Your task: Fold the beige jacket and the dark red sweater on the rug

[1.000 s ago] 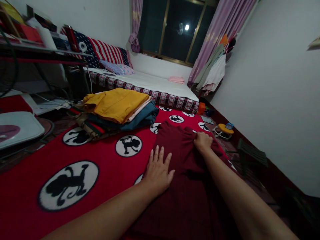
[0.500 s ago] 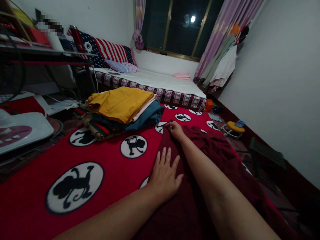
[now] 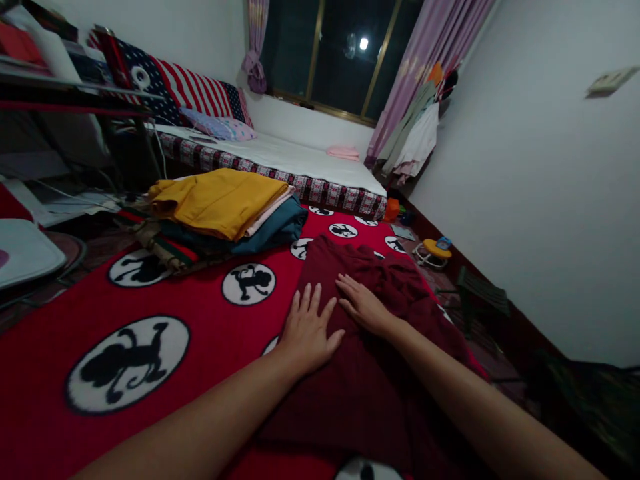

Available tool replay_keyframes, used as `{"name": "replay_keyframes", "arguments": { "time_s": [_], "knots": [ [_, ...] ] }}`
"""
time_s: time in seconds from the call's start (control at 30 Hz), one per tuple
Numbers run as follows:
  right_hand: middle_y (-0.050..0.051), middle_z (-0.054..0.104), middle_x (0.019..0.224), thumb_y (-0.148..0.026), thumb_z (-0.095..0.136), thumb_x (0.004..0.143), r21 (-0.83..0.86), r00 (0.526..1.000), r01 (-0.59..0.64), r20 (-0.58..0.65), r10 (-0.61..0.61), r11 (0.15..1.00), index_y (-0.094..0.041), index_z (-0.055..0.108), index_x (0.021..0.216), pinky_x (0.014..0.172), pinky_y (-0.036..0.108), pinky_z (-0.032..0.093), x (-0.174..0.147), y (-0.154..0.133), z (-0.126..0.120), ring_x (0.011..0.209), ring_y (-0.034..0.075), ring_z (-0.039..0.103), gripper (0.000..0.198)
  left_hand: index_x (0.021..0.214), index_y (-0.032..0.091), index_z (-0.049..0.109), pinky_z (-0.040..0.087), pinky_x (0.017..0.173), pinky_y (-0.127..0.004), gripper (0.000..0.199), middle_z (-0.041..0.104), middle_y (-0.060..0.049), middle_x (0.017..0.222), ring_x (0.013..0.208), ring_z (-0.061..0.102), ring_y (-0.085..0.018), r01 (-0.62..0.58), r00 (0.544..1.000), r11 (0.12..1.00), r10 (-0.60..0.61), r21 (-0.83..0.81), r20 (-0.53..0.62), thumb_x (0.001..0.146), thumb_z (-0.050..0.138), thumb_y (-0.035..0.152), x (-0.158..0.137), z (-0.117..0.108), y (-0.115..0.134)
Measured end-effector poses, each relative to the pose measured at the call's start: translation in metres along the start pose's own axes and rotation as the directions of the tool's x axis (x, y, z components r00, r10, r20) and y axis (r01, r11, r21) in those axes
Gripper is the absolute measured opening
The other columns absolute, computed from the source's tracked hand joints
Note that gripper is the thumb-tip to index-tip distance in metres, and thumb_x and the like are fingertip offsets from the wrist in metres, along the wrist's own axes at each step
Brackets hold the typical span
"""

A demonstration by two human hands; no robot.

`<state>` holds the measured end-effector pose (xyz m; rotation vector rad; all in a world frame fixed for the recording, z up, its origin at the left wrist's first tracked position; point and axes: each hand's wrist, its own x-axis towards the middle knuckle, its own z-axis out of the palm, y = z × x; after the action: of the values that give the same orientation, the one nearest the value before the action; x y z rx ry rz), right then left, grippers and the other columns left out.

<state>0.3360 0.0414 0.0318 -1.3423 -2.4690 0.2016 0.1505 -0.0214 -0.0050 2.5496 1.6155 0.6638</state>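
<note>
Resting flat: left hand (image 3: 307,333), fingers spread, on left edge of maroon cloth (image 3: 357,387)
Right hand (image 3: 367,307): palm down, fingers extended, on cloth just right of left hand; neither hand grips
Cloth: on red blanket (image 3: 210,353), under both hands
Long axis: away from body, toward bed (image 3: 300,149)
Folds (image 3: 400,277): beyond and right, right hand nearer

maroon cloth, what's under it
The red cover with white circles shows along the left and far edges of the maroon cloth, so it appears to run beneath. Whatever else might lie under the middle is covered and can't be seen.
</note>
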Motion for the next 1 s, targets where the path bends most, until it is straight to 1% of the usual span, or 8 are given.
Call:
{"name": "replay_keyframes", "arguments": {
  "time_s": [0.1,0.23,0.3,0.43,0.57,0.67,0.83,1.0],
  "knots": [
    [0.008,0.065,0.123,-0.021,0.05,0.086,0.133,0.996,-0.008,-0.091,0.02,0.991,-0.021,0.066,0.114,0.099,0.036,0.046,-0.031,0.028,-0.022,0.115,0.021,0.06,0.032,0.142,0.026,0.046,0.014,0.116,-0.054,0.066,0.029,-0.013,0.155,0.144,0.02,-0.036,-0.003,1.0,1.0,0.003,0.008,-0.008,0.086,0.047,0.061,0.0,0.001,-0.001],
    [0.007,0.07,0.106,-0.007,0.051,0.07,-0.056,0.886,-0.369,-0.323,0.332,0.928,-0.02,0.073,0.097,0.092,0.035,0.048,-0.055,0.09,-0.068,0.102,0.023,0.064,0.038,0.141,0.025,0.047,0.015,0.115,-0.054,0.065,0.03,-0.014,0.155,0.143,0.021,-0.037,-0.007,1.0,1.0,0.007,0.021,-0.004,0.086,0.047,0.06,0.001,0.002,-0.001],
    [0.01,0.069,0.11,-0.005,0.059,0.062,-0.146,0.847,-0.501,-0.285,0.449,0.853,-0.02,0.074,0.099,0.093,0.037,0.047,-0.066,0.119,-0.081,0.106,0.027,0.062,0.043,0.141,0.025,0.047,0.016,0.115,-0.055,0.064,0.03,-0.014,0.154,0.143,0.021,-0.037,-0.009,1.0,1.0,0.009,0.023,-0.001,0.086,0.047,0.06,0.001,0.002,-0.001],
    [0.012,0.069,0.107,-0.015,0.07,0.06,-0.135,0.832,-0.54,-0.234,0.503,0.831,-0.019,0.076,0.095,0.095,0.041,0.046,-0.081,0.153,-0.072,0.106,0.029,0.061,0.035,0.141,0.025,0.047,0.016,0.115,-0.054,0.064,0.031,-0.015,0.154,0.143,0.022,-0.037,-0.011,1.0,1.0,0.011,0.019,-0.009,0.087,0.047,0.059,0.001,0.002,-0.001],
    [0.011,0.068,0.109,-0.021,0.065,0.068,-0.091,0.819,-0.532,-0.307,0.484,0.842,-0.02,0.074,0.077,0.096,0.041,0.045,-0.081,0.161,-0.066,0.106,0.026,0.061,0.013,0.141,0.025,0.048,0.017,0.115,-0.054,0.063,0.031,-0.013,0.154,0.143,0.023,-0.037,-0.012,1.0,1.0,0.012,0.015,-0.013,0.086,0.049,0.058,0.002,0.002,-0.002],
    [0.01,0.069,0.106,-0.025,0.053,0.076,-0.039,0.787,-0.534,-0.389,0.479,0.845,-0.018,0.071,0.083,0.09,0.038,0.047,-0.076,0.162,-0.082,0.1,0.023,0.063,0.021,0.141,0.026,0.047,0.017,0.115,-0.054,0.064,0.031,-0.014,0.154,0.143,0.023,-0.036,-0.011,1.0,1.0,0.012,0.02,-0.01,0.086,0.049,0.058,0.002,0.002,-0.002],
    [0.015,0.07,0.093,-0.03,0.039,0.082,0.037,0.606,-0.604,-0.628,0.489,0.796,-0.012,0.068,0.098,0.078,0.034,0.046,-0.066,0.148,-0.113,0.085,0.024,0.062,0.038,0.141,0.025,0.047,0.017,0.115,-0.054,0.064,0.031,-0.014,0.154,0.143,0.023,-0.036,-0.011,1.0,1.0,0.012,0.028,-0.005,0.086,0.049,0.058,0.002,0.001,-0.001],
    [0.013,0.069,0.078,-0.038,0.046,0.08,-0.032,0.524,-0.779,-0.582,0.623,0.626,-0.017,0.071,0.08,0.067,0.032,0.041,-0.062,0.14,-0.125,0.073,0.024,0.061,0.033,0.141,0.026,0.047,0.017,0.115,-0.053,0.064,0.031,-0.014,0.154,0.143,0.023,-0.036,-0.01,1.0,1.0,0.01,0.024,-0.006,0.087,0.047,0.06,0.001,0.001,-0.002]
  ]
}}
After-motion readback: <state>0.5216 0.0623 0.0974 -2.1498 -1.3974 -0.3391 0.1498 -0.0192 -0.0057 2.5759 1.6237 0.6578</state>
